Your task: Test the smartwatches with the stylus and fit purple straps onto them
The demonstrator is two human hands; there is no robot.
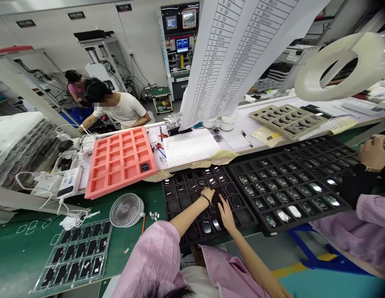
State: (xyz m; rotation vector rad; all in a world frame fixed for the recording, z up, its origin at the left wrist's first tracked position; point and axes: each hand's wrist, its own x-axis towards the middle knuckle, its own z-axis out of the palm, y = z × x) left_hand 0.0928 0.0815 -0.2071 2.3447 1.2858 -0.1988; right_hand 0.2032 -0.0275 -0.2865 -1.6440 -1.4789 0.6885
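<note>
Both my hands are over a black foam tray (176, 203) whose pockets hold smartwatch bodies, several with lit screens. My left hand (207, 193), with a dark band at the wrist, reaches in with its fingers curled downward, and whatever they hold is hidden. Just right of it, my right hand (225, 211) has its fingers stretched and apart at the pockets, nothing visible in them. Close by lie a lit smartwatch (212, 181) beyond the left hand, a dark smartwatch (236, 201) to the right, and a smartwatch with a pale screen (206, 226) nearer me.
A second black tray (267, 227) of watch parts adjoins on the right, near a co-worker's hands (375, 152). A pink foam tray (120, 156), white fan (126, 210) and clear blister tray (77, 252) are left. Paper sheets (192, 147) lie beyond; a hanging list (232, 54) blocks some view.
</note>
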